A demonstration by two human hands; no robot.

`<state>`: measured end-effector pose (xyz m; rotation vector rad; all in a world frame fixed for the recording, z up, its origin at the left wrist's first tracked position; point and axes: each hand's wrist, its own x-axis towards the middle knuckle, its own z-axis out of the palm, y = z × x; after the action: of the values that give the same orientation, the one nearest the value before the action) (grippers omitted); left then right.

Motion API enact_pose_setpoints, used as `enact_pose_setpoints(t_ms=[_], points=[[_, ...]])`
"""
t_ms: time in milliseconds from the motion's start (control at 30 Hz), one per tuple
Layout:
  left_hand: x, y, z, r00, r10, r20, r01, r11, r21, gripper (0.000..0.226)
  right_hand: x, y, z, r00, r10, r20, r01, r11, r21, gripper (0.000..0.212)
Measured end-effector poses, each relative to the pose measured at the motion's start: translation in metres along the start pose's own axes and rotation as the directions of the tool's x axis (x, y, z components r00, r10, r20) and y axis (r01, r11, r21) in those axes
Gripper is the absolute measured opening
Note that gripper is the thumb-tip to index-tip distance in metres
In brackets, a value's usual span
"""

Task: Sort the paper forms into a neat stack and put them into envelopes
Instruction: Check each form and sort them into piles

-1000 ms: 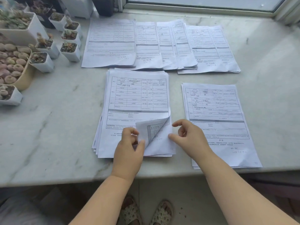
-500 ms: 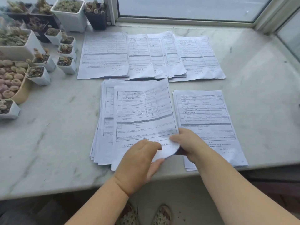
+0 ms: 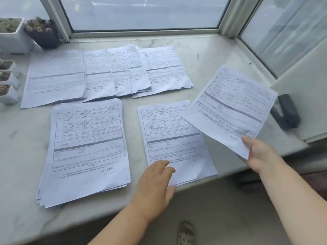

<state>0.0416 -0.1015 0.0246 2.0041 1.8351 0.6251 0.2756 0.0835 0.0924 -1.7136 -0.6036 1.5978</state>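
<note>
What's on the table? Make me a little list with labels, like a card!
Surface: marble sill under a window
Big pile: thick stack of forms, near left
Small pile: thin stack of forms, near middle
Back row: overlapping forms fanned out
Right hand: pinches one loose form, lifted and tilted
Left hand: open, fingers resting on the small pile's near edge
Plants: small pots along the left
Dark thing: stapler-like object, far right
Envelopes: none visible

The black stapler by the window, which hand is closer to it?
Right. The right hand holds a form just in front of the stapler; the left hand is far to its left.
</note>
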Motion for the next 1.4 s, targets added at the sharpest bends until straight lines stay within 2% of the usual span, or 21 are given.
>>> enact_pose_setpoints(t_ms=[133, 233, 433, 567, 633, 733, 900, 1000, 1067, 1133, 1233, 1300, 1333, 1400], points=[[0.022, 0.019, 0.043, 0.973, -0.15, 0.174, 0.118, 0.976, 0.185, 0.062, 0.025, 0.002, -0.015, 0.989, -0.068, 0.128, 0.08, 0.993, -0.09, 0.032], [0.03, 0.027, 0.056, 0.961, -0.203, 0.189, 0.152, 0.955, 0.253, 0.078, 0.038, 0.01, -0.018, 0.976, -0.061, 0.207, 0.095, 0.983, -0.158, 0.029], [0.034, 0.026, 0.065, 0.956, -0.274, 0.105, 0.246, 0.943, 0.226, 0.065, 0.053, 0.014, -0.014, 0.935, 0.01, 0.354, 0.077, 0.97, -0.231, 0.022], [0.038, 0.029, 0.065, 0.963, -0.259, 0.071, 0.233, 0.937, 0.259, 0.061, 0.066, 0.01, -0.019, 0.907, 0.033, 0.42, 0.1, 0.951, -0.291, 0.021], [0.039, 0.028, 0.063, 0.977, -0.212, 0.034, 0.195, 0.944, 0.267, 0.058, 0.074, 0.013, -0.024, 0.925, 0.039, 0.378, 0.088, 0.946, -0.312, 0.02], [0.043, 0.03, 0.061, 0.989, -0.147, 0.001, 0.14, 0.943, 0.302, 0.051, 0.09, 0.016, -0.039, 0.979, -0.056, 0.195, 0.134, 0.898, -0.42, 0.02], [0.048, 0.035, 0.071, 0.986, -0.111, 0.125, 0.023, 0.832, 0.554, 0.044, 0.102, -0.003, -0.082, 0.969, -0.247, 0.015, 0.209, 0.783, -0.586, 0.025], [0.052, 0.04, 0.068, 0.976, -0.116, 0.184, -0.022, 0.788, 0.615, 0.042, 0.102, -0.02, -0.109, 0.953, -0.302, -0.042, 0.202, 0.729, -0.654, 0.021], [0.053, 0.044, 0.07, 0.981, -0.078, 0.176, -0.046, 0.792, 0.608, 0.047, 0.098, -0.029, -0.121, 0.943, -0.33, -0.05, 0.207, 0.695, -0.689, 0.021], [0.055, 0.048, 0.069, 0.987, -0.06, 0.148, -0.036, 0.819, 0.573, 0.035, 0.093, -0.035, -0.127, 0.943, -0.331, -0.027, 0.214, 0.67, -0.711, 0.023], [0.052, 0.046, 0.062, 0.997, -0.074, -0.034, 0.081, 0.906, 0.416, 0.023, 0.086, -0.031, -0.123, 0.964, -0.262, 0.036, 0.201, 0.637, -0.744, 0.021], [0.043, 0.042, 0.062, 0.962, -0.189, -0.199, 0.244, 0.919, 0.311, 0.038, 0.081, -0.022, -0.113, 0.976, -0.195, 0.095, 0.199, 0.633, -0.748, 0.016], [0.037, 0.04, 0.064, 0.942, -0.238, -0.235, 0.3, 0.913, 0.277, 0.046, 0.078, -0.015, -0.105, 0.975, -0.174, 0.137, 0.216, 0.628, -0.748, 0.016], [0.029, 0.041, 0.069, 0.933, -0.279, -0.228, 0.327, 0.922, 0.21, 0.051, 0.075, 0.001, -0.085, 0.965, -0.144, 0.221, 0.262, 0.624, -0.736, 0.028]])
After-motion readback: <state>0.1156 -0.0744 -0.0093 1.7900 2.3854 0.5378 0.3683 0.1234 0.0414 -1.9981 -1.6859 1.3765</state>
